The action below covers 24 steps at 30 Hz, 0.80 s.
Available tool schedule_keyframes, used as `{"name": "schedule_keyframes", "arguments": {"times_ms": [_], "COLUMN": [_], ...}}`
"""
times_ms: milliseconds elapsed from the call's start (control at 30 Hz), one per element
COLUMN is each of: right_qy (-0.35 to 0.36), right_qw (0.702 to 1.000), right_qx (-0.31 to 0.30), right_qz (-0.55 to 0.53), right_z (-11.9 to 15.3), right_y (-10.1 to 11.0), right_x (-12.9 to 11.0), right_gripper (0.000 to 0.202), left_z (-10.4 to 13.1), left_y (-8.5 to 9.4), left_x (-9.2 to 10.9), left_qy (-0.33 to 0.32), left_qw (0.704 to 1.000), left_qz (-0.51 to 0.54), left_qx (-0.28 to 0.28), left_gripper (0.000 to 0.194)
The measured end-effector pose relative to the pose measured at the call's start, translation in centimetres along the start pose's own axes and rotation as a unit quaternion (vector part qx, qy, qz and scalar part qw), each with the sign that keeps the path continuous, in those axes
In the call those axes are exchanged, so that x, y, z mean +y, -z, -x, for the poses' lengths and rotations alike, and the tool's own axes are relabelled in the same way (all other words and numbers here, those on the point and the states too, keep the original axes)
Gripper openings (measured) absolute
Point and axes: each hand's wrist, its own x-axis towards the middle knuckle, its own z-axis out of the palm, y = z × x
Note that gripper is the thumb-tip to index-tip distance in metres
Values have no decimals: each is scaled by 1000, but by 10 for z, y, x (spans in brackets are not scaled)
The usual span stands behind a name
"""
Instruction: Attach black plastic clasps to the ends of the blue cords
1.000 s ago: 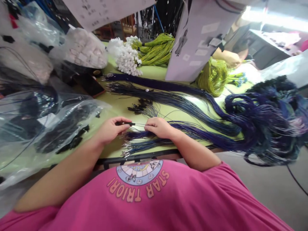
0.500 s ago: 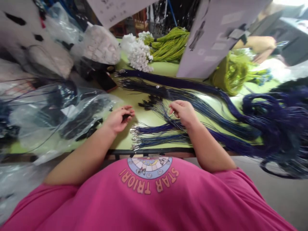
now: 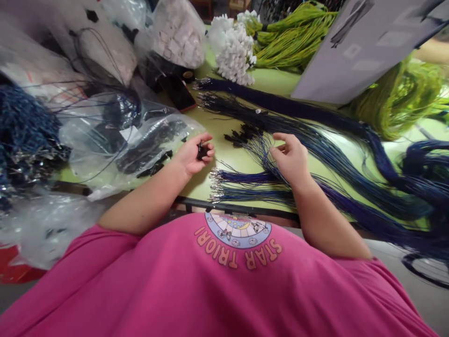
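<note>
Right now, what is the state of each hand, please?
Left hand: loosely curled, holding small black pieces.
Right hand: half curled near dark cords; cannot tell if it grips one.

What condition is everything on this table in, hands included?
Left hand: palm up, fingers curled around small black pieces.
Right hand: fingers bent above thin cords; whether it pinches one, I can't tell.
Clear plastic bag: crumpled, dark contents inside.
Phone: lying flat, screen dark.
Long dark purple cords: bundled, stretched across the table.
Yellow-green cords: gathered in a bunch, white ends clustered together.
</note>
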Motion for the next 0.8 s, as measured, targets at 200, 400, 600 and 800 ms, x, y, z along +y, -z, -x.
{"name": "schedule_keyframes", "arguments": {"times_ms": [200, 400, 600, 800], "right_qy": [270, 253, 251, 259], "right_qw": [870, 842, 830, 815], "right_qx": [-395, -380, -361, -409], "right_qz": [122, 288, 343, 319], "right_z": [35, 51, 53, 54], "right_y": [-9, -32, -41, -37], "right_x": [-34, -36, -35, -43], "right_gripper": [21, 29, 29, 25], "left_z": [-1, -4, 0, 1], "left_y": [-4, -1, 1, 1], "left_x": [-1, -9, -10, -8], "left_qy": [-72, -106, -91, -84], "left_qw": [992, 993, 994, 994], "left_qz": [30, -31, -58, -77], "left_qx": [101, 39, -1, -9], "left_gripper": [33, 31, 19, 11]}}
